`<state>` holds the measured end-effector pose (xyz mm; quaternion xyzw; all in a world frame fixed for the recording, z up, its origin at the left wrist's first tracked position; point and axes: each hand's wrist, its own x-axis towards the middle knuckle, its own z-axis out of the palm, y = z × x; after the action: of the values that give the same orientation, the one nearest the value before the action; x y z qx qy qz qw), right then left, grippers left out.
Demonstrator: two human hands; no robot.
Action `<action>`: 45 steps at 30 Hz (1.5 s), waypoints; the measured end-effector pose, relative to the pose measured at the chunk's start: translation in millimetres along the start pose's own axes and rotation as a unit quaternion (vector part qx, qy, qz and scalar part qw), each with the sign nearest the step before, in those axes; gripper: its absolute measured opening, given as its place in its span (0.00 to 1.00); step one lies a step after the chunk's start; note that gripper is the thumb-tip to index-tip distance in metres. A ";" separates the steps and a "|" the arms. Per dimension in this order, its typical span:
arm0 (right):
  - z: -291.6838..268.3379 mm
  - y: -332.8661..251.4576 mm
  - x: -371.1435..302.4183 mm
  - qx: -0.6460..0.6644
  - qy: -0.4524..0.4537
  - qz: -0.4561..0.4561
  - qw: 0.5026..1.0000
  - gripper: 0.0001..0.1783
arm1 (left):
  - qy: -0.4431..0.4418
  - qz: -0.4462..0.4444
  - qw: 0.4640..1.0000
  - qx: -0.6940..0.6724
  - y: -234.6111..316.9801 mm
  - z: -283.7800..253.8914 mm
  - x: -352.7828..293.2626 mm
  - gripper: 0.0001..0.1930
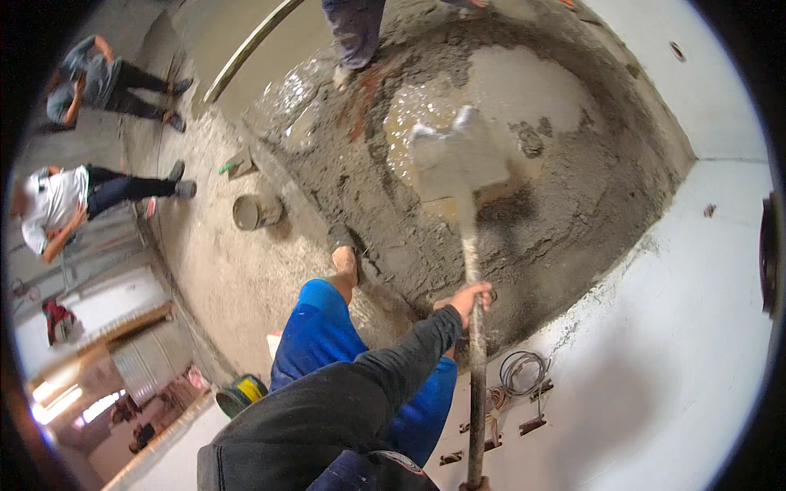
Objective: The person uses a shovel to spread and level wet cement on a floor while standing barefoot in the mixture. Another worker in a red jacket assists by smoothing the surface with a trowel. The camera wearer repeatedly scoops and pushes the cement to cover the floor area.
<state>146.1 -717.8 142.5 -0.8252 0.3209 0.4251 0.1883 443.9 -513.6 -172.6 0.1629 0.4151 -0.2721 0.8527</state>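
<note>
My left hand [468, 301], at the end of a dark sleeve, is wrapped round the middle of a shovel's [475, 352] long handle. At the lower edge my right hand [475, 484] shows only in part, closed on the handle's rear end. The broad shovel blade, smeared by motion, hangs over a pool of greyish water [532, 86]. A ring of wet grey mortar [589, 196] surrounds the pool. My bare lower leg and dark shoe are beside the mortar's near left edge.
Another person's muddy trouser leg [356, 33] stands in the mix at the far side. Two people [61, 204] are on the left. A bucket [256, 211] and a green-handled trowel [239, 164] rest on the floor. Coiled cable [524, 372] hangs by the white wall [639, 368] at right.
</note>
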 end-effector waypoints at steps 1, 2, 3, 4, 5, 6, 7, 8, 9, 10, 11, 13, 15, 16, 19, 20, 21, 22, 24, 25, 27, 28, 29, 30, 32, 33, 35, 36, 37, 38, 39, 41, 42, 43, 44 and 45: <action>-16.2 -20.3 6.1 -0.053 0.038 0.001 0.998 0.12 | 0.044 0.015 0.999 -0.012 12.7 -8.6 -7.3 0.06; -33.3 -36.4 15.7 -0.110 0.014 0.005 0.994 0.13 | 0.054 0.016 0.997 -0.045 23.7 -19.8 -15.0 0.06; -51.1 -49.7 32.6 -0.165 -0.011 0.000 0.986 0.13 | 0.064 0.018 0.993 -0.096 27.6 -49.6 -13.9 0.07; -66.4 -57.2 42.6 -0.214 -0.015 0.008 0.977 0.13 | 0.075 0.034 0.992 -0.094 28.3 -53.0 -12.0 0.08; -74.9 -59.1 53.9 -0.228 -0.022 -0.002 0.973 0.13 | 0.100 0.051 0.989 -0.093 26.5 -65.4 -14.2 0.09; -81.6 -60.9 63.0 -0.244 -0.031 -0.012 0.969 0.13 | 0.131 0.061 0.983 -0.114 22.2 -77.7 -19.3 0.10; -86.1 -61.8 72.7 -0.259 -0.040 -0.021 0.965 0.12 | 0.161 0.069 0.975 -0.133 17.1 -88.9 -23.1 0.11; -88.9 -59.5 79.3 -0.273 -0.049 -0.019 0.960 0.12 | 0.163 0.071 0.972 -0.153 4.7 -99.7 -20.1 0.11; -90.8 -57.5 87.4 -0.287 -0.061 -0.025 0.956 0.12 | 0.169 0.075 0.969 -0.166 -3.7 -112.2 -21.5 0.10; -91.7 -55.0 95.2 -0.299 -0.072 -0.028 0.951 0.13 | 0.185 0.083 0.966 -0.157 -12.7 -122.6 -19.4 0.09; -90.7 -51.7 104.1 -0.295 -0.085 -0.039 0.951 0.13 | 0.206 0.094 0.963 -0.148 -17.8 -133.7 -20.9 0.09; -80.9 -43.1 122.3 -0.286 -0.109 -0.056 0.950 0.13 | 0.249 0.093 0.955 -0.131 -24.6 -157.8 -15.1 0.07; -63.2 -36.8 138.3 -0.272 -0.128 -0.072 0.951 0.15 | 0.283 0.097 0.947 -0.119 -23.9 -177.3 -9.3 0.06; -53.3 -34.4 146.4 -0.266 -0.137 -0.079 0.951 0.15 | 0.298 0.101 0.942 -0.117 -20.8 -189.8 -8.6 0.06; -29.8 -40.8 168.2 -0.277 -0.137 -0.088 0.947 0.18 | 0.322 0.111 0.935 -0.095 -6.5 -213.0 -4.4 0.05; -21.3 -41.7 177.3 -0.273 -0.145 -0.123 0.943 0.22 | 0.330 0.120 0.933 -0.083 2.0 -221.1 -4.6 0.06; -14.0 -43.7 185.8 -0.280 -0.170 -0.116 0.938 0.22 | 0.338 0.129 0.929 -0.072 9.5 -229.4 -4.9 0.06; -6.6 -47.0 195.6 -0.286 -0.194 -0.108 0.932 0.22 | 0.350 0.120 0.926 -0.072 13.3 -246.8 1.3 0.15; 14.8 -40.6 209.4 -0.275 -0.196 -0.135 0.931 0.22 | 0.373 0.111 0.919 -0.070 26.1 -259.4 8.0 0.28; 26.2 -43.5 214.8 -0.273 -0.208 -0.123 0.931 0.23 | 0.386 0.104 0.914 -0.069 34.2 -262.6 9.1 0.35; 47.1 -50.9 223.9 -0.270 -0.231 -0.100 0.929 0.23 | 0.385 0.139 0.910 -0.062 47.5 -274.7 8.6 0.47; 58.1 -50.9 230.3 -0.262 -0.229 -0.117 0.930 0.22 | 0.398 0.148 0.903 -0.061 55.2 -283.0 10.5 0.47; 68.1 -52.6 235.1 -0.253 -0.223 -0.130 0.932 0.21 | 0.408 0.155 0.898 -0.059 63.5 -288.4 14.6 0.47; 76.5 -54.0 238.7 -0.242 -0.218 -0.144 0.934 0.20 | 0.416 0.146 0.897 -0.036 71.7 -293.4 18.1 0.46; 90.1 -62.6 243.8 -0.226 -0.217 -0.164 0.935 0.21 | 0.435 0.146 0.888 -0.028 88.6 -301.9 27.1 0.41; 96.7 -69.5 245.9 -0.216 -0.217 -0.174 0.936 0.21 | 0.445 0.147 0.883 -0.022 97.7 -306.7 29.9 0.38; 111.9 -75.2 252.5 -0.164 -0.199 -0.229 0.939 0.21 | 0.423 0.133 0.896 0.026 114.8 -312.1 30.6 0.18; 114.9 -77.3 251.8 -0.137 -0.181 -0.247 0.942 0.22 | 0.411 0.113 0.903 0.050 123.0 -302.3 30.6 0.14; 116.8 -79.5 251.3 -0.158 -0.185 -0.228 0.943 0.22 | 0.399 0.093 0.909 0.074 129.4 -297.0 31.7 0.10; 118.1 -87.3 250.8 -0.179 -0.195 -0.216 0.940 0.22 | 0.420 0.100 0.900 0.063 132.8 -306.0 27.5 0.10; 116.6 -95.2 252.0 -0.200 -0.200 -0.200 0.938 0.22 | 0.430 0.137 0.891 0.049 133.9 -310.2 25.8 0.10; 111.9 -105.8 253.3 -0.216 -0.223 -0.162 0.937 0.23 | 0.455 0.125 0.881 0.019 136.6 -310.4 19.8 0.17; 112.2 -105.8 256.0 -0.223 -0.225 -0.160 0.935 0.24 | 0.439 0.140 0.887 0.038 138.9 -309.9 16.6 0.23; 112.6 -106.6 257.6 -0.231 -0.227 -0.158 0.933 0.24 | 0.423 0.155 0.891 0.056 141.2 -308.8 15.3 0.30; 114.4 -109.7 259.8 -0.235 -0.234 -0.150 0.931 0.24 | 0.439 0.147 0.885 0.044 145.6 -308.0 15.2 0.34; 115.7 -113.3 261.8 -0.240 -0.241 -0.143 0.929 0.24 | 0.454 0.139 0.879 0.032 149.2 -306.9 15.8 0.39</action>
<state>270.3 -665.1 -134.2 -0.7552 0.0329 0.6446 0.1147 351.2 -245.0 -362.3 0.3521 0.7209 -0.0596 0.5939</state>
